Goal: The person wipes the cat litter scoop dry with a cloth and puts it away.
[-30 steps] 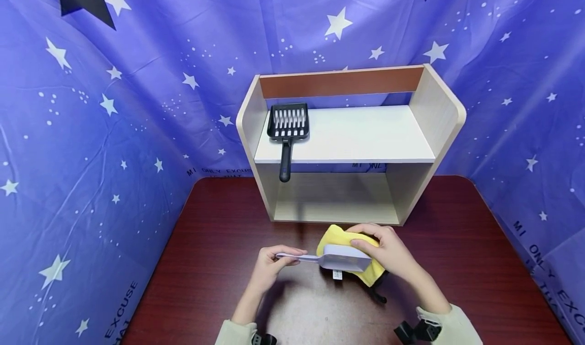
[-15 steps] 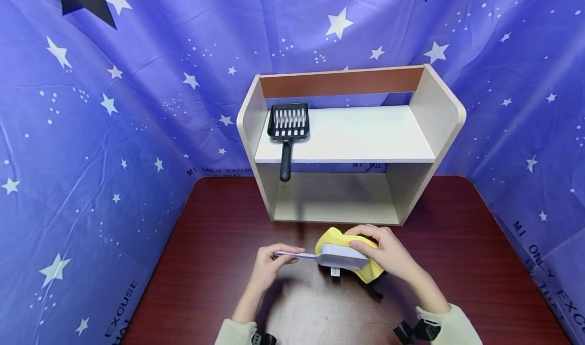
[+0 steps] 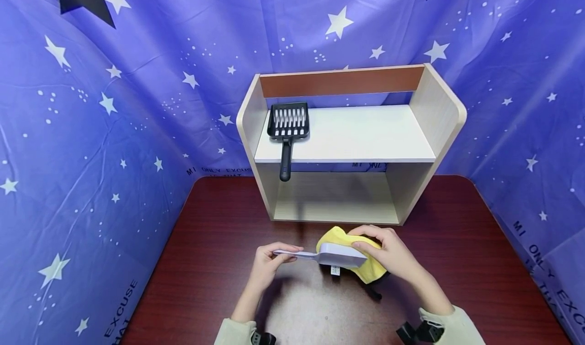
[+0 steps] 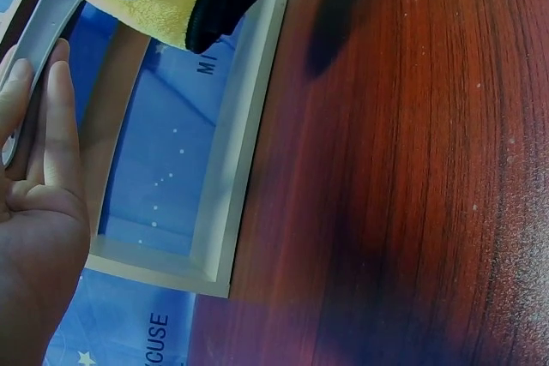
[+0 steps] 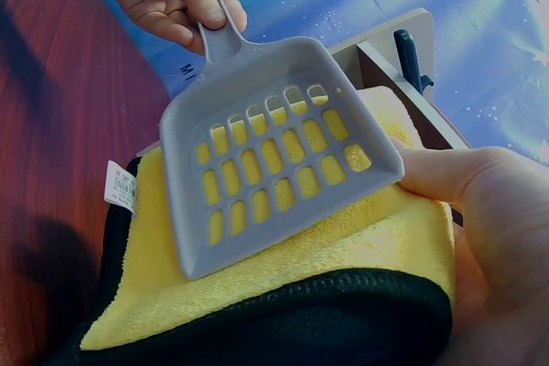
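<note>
My left hand (image 3: 268,263) pinches the handle of a pale grey-lilac litter scoop (image 3: 340,255) between thumb and fingers. The scoop is held above the table, and its slotted pan shows in the right wrist view. Behind and under the pan lies a yellow cloth (image 5: 360,255) with a black edge and a white label (image 5: 121,186). My right hand (image 3: 386,251) holds this cloth from its far side, thumb on the yellow face near the pan's corner. Most of its fingers are hidden behind the cloth.
A wooden two-tier shelf (image 3: 413,192) stands at the back of the dark red table (image 3: 219,223). On its upper board rests a black litter scoop (image 3: 288,126), handle jutting over the front edge. A blue star-printed curtain (image 3: 137,106) surrounds the table.
The grey scoop has shifted slightly left and its pan has tilted a little. The cloth has moved slightly with the right hand. Both hands keep their holds.
</note>
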`<action>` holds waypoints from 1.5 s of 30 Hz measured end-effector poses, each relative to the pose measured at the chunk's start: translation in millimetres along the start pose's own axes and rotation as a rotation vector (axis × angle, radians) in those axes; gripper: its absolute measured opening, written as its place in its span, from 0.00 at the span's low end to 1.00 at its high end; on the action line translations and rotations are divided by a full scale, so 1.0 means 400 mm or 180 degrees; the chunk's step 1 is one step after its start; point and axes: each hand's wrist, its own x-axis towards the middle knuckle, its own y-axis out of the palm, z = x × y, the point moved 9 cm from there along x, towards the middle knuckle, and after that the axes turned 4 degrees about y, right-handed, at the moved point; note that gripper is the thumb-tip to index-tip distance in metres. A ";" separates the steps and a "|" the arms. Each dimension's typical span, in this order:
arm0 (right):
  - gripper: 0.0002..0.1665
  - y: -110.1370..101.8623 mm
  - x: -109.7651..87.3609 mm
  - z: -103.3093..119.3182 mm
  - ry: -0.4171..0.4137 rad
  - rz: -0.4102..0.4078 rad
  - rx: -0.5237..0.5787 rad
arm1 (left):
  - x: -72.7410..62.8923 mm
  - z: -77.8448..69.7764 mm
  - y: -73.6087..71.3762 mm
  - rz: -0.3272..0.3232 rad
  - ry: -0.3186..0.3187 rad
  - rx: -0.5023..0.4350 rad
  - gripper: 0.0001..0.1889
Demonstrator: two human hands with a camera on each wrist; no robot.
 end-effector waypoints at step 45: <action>0.11 -0.051 -0.046 -0.035 0.0107 -0.0307 -0.0079 | 0.001 -0.025 -0.072 -0.0309 0.0142 -0.0033 0.10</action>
